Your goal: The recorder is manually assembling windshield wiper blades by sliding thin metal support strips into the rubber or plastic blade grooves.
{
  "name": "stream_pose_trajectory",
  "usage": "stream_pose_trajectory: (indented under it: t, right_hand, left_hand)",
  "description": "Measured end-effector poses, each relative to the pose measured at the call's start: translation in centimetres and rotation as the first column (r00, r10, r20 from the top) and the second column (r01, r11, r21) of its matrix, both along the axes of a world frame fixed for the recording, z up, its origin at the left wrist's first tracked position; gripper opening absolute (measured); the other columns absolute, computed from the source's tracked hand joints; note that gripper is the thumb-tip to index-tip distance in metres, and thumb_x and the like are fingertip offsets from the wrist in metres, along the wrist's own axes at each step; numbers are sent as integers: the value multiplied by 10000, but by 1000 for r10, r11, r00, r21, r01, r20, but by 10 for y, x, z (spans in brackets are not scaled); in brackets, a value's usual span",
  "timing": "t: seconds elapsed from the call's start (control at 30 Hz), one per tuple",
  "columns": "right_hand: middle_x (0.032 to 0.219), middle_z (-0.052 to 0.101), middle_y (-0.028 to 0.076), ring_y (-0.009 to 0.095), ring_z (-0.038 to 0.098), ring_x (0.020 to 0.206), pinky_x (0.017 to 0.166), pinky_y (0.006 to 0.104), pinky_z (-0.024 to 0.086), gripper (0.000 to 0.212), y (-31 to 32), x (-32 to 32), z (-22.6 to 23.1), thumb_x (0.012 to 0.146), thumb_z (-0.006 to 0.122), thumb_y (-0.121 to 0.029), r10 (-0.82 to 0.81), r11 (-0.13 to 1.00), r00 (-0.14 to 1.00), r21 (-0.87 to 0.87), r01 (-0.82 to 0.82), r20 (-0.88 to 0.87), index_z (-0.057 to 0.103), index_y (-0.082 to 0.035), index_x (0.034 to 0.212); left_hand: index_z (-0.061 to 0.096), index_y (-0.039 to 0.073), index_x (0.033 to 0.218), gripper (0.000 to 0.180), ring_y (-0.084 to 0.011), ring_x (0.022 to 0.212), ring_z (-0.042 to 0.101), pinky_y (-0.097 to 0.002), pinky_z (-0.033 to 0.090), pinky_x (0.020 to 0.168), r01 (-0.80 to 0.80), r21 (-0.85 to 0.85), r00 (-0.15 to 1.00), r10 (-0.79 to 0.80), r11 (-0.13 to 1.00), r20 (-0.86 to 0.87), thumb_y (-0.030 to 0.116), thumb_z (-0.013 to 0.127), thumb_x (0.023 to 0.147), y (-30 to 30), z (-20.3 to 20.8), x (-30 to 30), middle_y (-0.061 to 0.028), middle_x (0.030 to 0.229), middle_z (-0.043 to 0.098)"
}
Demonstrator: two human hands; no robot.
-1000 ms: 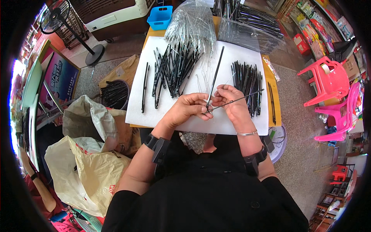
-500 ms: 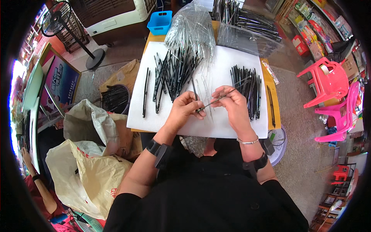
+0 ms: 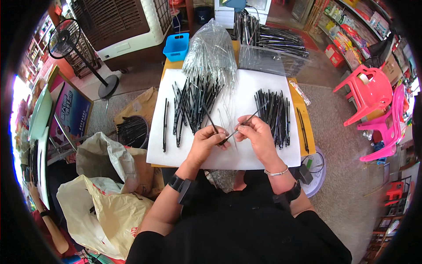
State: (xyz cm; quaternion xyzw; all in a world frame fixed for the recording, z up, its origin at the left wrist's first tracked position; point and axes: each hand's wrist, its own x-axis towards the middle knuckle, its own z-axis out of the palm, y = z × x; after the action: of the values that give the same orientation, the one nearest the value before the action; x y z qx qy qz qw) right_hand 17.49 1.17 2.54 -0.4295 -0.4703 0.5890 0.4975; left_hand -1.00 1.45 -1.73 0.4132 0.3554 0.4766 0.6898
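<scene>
Gripping a black rod (image 3: 209,118) in the closed left hand (image 3: 206,143), pinching a slanted second rod (image 3: 258,110) in the right hand (image 3: 259,136), above the white sheet (image 3: 158,156) on the bench (image 3: 311,143). Best to brace the first firmly, work the second with light finger pressure, and avoid bending either. Can see pale lettering (image 3: 66,107) on the signboard (image 3: 83,108), red print (image 3: 134,232) on the cream bag (image 3: 110,207); cannot make out marking on the rods.

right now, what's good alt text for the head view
A person's left hand and right hand hold thin black rods above a white sheet on a table. A left pile and a right pile of similar rods lie on the sheet, with a clear plastic bag and a blue plastic basket beyond.
</scene>
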Motion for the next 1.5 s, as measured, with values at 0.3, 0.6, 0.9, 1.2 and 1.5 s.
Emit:
stream_pose_trajectory:
  t: [0.3, 0.6, 0.9, 1.2, 1.5]
  right_hand:
    - [883, 610, 79, 119, 612, 735, 686, 259, 540, 152, 0, 5, -7, 890, 508, -58, 2, 1000, 999, 7, -1, -46, 565, 37, 994]
    - [829, 610, 73, 122, 613, 703, 659, 255, 532, 135, -1, 3, -7, 899, 530, -83, -39, 999, 999, -2, 39, 29, 586, 32, 942]
    - [861, 561, 85, 150, 598, 737, 656, 266, 479, 132, -14, -18, 2, 848, 580, -67, -122, 972, 972, 223, 75, 202, 613, 58, 877]
    - [798, 564, 114, 218, 584, 664, 628, 317, 465, 213, -15, -24, -11, 859, 539, -54, -232, 913, 951, 382, 142, 202, 534, 31, 1054]
    - [788, 563, 145, 275, 578, 695, 638, 375, 458, 293, -15, -27, -23, 880, 486, -41, -347, 858, 911, 469, 211, 224, 473, 14, 1168]
  left_hand:
    - [604, -26, 925, 70, -145, 767, 648, -274, 538, 689, 33, 120, 978, -7, 992, -208, 19, 598, 872, -4, -15, 11, -74, 849, 648]
    - [593, -17, 891, 62, -131, 751, 629, -262, 512, 691, 56, 121, 977, -29, 991, -212, 44, 589, 884, -5, -5, 13, -68, 820, 647]
    - [646, -30, 959, 128, -106, 658, 599, -233, 482, 639, -91, 121, 981, 110, 988, -161, 49, 591, 876, -12, 12, 22, -47, 834, 660]
    - [632, -20, 898, 94, -96, 597, 545, -215, 429, 569, -194, 201, 952, 233, 960, -197, 55, 579, 879, -21, 11, 21, -47, 779, 632]
    - [596, -11, 866, 95, -63, 596, 493, -198, 406, 556, -181, 281, 916, 265, 943, -300, 74, 579, 902, -27, 17, 35, -11, 713, 570]
